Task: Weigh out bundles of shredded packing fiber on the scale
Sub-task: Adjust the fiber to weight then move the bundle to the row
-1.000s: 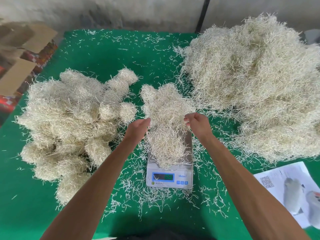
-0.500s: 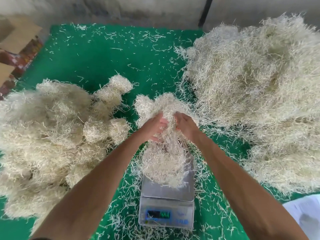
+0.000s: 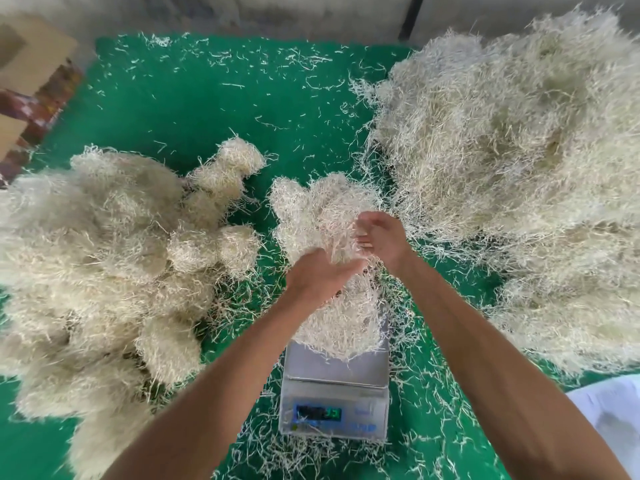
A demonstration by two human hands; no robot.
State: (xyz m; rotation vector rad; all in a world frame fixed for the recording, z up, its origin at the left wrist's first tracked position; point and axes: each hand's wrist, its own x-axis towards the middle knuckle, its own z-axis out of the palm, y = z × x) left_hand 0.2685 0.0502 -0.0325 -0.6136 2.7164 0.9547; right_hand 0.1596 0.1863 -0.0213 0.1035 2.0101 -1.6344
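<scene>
Two hands (image 3: 349, 252) gripping fiber bundle (image 3: 325, 216) over scale (image 3: 334, 386), display blurred

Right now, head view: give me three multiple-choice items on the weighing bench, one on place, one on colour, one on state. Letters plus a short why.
1. Where is the big loose fiber heap?
A. right of the scale
B. left of the scale
C. on the scale

2. The table cover is:
A. blue
B. green
C. grey

3. The bundle on the scale is:
A. untouched
B. bagged
C. handled by both hands

Answers: 1 A, heap fills the right side. 2 B, cover shows green between strands. 3 C, left hand and right hand are in it.
</scene>
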